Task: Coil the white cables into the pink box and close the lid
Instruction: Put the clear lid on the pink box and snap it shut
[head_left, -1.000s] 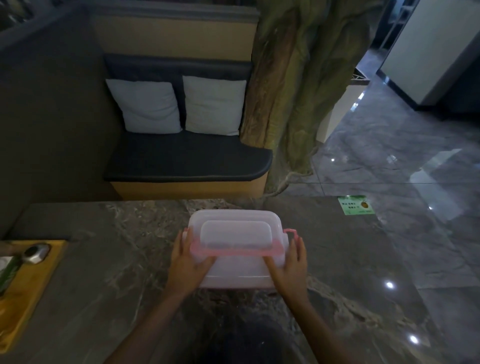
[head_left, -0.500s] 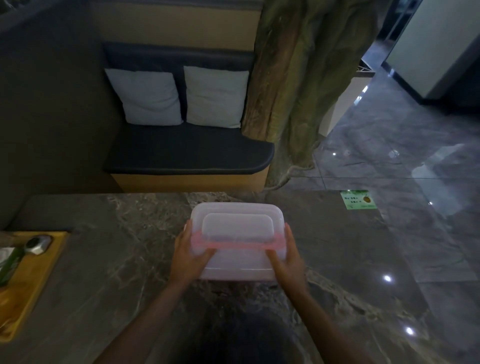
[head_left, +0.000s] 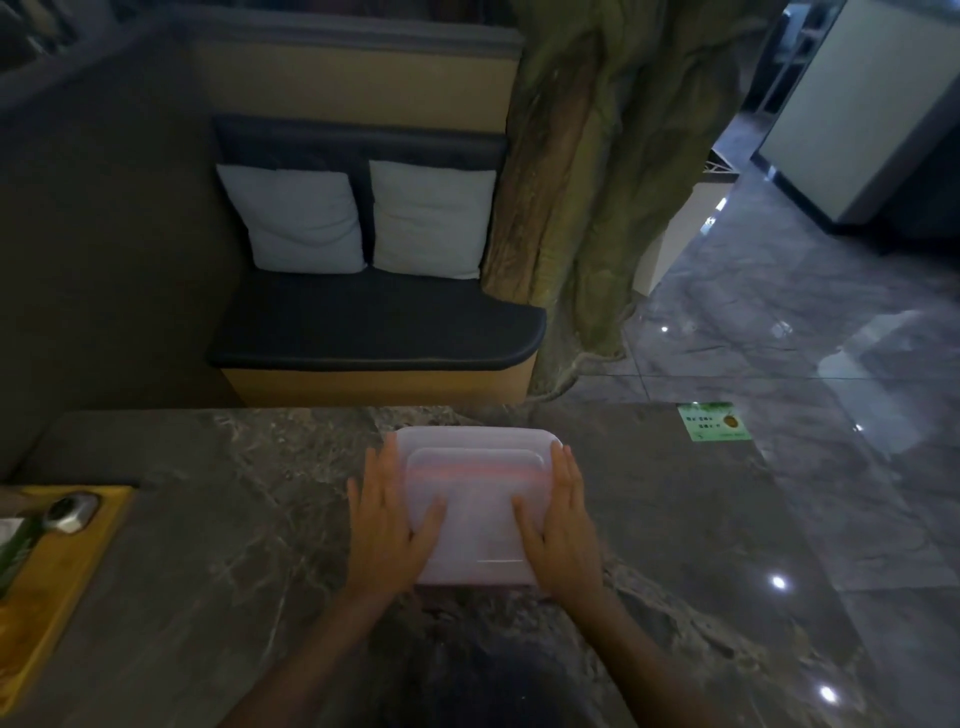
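Well right of the yellow tray (head_left: 62, 587), the pink box (head_left: 475, 571) sits under its lid (head_left: 475, 493), cables unseen. The left hand (head_left: 389, 530) presses flat on the tray-side end, the right hand (head_left: 563, 530) on the far end. Closing step, seemingly; next likely needs firm, even pressure.

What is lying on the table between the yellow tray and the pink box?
In the head view, only bare marble tabletop lies there, up to the left hand, which rests flat on the left side of the pink box.
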